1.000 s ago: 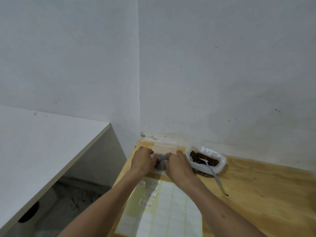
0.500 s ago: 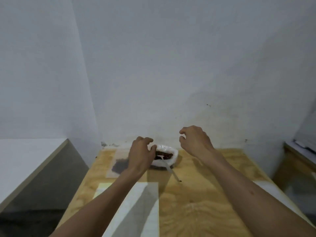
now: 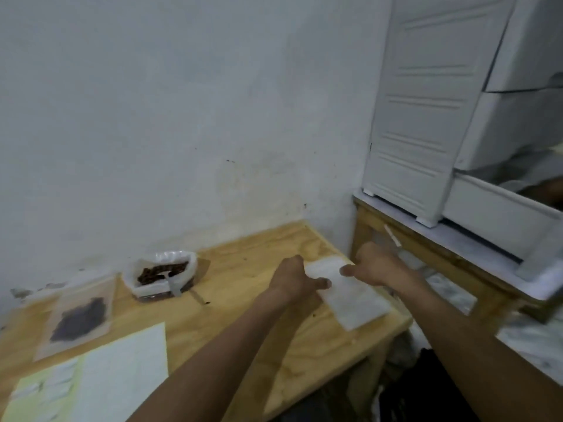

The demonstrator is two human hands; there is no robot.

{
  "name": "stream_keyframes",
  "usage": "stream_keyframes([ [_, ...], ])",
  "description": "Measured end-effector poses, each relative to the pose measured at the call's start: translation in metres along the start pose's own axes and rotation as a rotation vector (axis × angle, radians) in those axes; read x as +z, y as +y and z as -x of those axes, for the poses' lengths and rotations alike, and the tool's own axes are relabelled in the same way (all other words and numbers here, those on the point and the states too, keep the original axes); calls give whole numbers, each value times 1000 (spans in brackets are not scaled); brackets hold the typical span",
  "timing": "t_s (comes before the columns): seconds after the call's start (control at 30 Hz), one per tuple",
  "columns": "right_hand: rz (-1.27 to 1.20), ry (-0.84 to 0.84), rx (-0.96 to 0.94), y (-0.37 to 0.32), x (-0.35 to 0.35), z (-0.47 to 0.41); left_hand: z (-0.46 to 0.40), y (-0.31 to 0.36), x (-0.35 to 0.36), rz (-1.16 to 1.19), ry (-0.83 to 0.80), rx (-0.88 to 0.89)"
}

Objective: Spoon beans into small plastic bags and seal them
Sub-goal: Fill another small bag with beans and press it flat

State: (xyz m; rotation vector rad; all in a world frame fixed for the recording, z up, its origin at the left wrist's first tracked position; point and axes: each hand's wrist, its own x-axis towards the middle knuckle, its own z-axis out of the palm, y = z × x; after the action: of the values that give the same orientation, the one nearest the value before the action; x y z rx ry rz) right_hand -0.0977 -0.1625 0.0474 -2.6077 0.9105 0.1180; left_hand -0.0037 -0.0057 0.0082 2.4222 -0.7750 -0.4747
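Observation:
A flat stack of empty small plastic bags (image 3: 353,303) lies near the right edge of the wooden table (image 3: 243,330). My left hand (image 3: 295,278) pinches its near-left corner, thumb on top. My right hand (image 3: 377,266) sits at the stack's far end with its thumb tip on the plastic; whether it grips is unclear. A bag-lined bowl of dark beans (image 3: 161,275) stands near the wall on the left, with a spoon (image 3: 175,284) resting in it. Further left lies a filled bag of beans (image 3: 80,315), flat on the table.
A sheet of white stickers on pale backing (image 3: 91,376) lies at the table's front left. To the right, a white plastic drawer unit (image 3: 426,117) stands on a lower wooden bench (image 3: 426,248). The white wall runs along the table's back edge.
My view has swung right. Both hands left the filled bag and the bowl and moved across to the stack of empty bags at the table's right side.

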Motion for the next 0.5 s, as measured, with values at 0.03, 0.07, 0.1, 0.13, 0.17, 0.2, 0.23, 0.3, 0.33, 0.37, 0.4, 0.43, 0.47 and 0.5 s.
stream_keyframes([
  [0.03, -15, -29, 4, 8, 5, -1, -3, 3, 9, -28, -35, -1],
  [0.07, -23, -53, 4, 14, 10, -1, -4, 5, 17, -61, -54, -4],
  [0.1, -21, -72, 8, 17, 14, 0, -5, 5, 23, -95, -65, -3],
  [0.13, -11, -70, 8, 20, 18, 0, -6, 4, 28, -128, -66, -1],
  [0.17, 0, -52, 2, 21, 21, 0, -8, 4, 30, -144, -62, 2],
  [0.2, -2, -26, -2, 23, 24, -2, -9, 4, 31, -125, -57, -2],
  [0.23, -18, 6, 5, 24, 25, -5, -9, 4, 30, -88, -50, -12],
  [0.3, -50, 65, 30, 24, 26, -9, -10, 4, 28, -29, -28, -42],
  [0.33, -61, 83, 44, 24, 25, -11, -9, 4, 28, -13, -22, -56],
  [0.37, -79, 91, 55, 23, 24, -12, -10, 4, 28, 1, -16, -64],
  [0.4, -111, 90, 67, 24, 24, -15, -10, 3, 29, 16, -7, -75],
  [0.43, -157, 85, 71, 24, 23, -17, -9, 3, 28, 36, -1, -84],
  [0.47, -207, 89, 72, 25, 22, -20, -10, 2, 27, 66, 2, -96],
  [0.5, -251, 95, 63, 27, 20, -21, -9, 1, 25, 104, 9, -101],
])
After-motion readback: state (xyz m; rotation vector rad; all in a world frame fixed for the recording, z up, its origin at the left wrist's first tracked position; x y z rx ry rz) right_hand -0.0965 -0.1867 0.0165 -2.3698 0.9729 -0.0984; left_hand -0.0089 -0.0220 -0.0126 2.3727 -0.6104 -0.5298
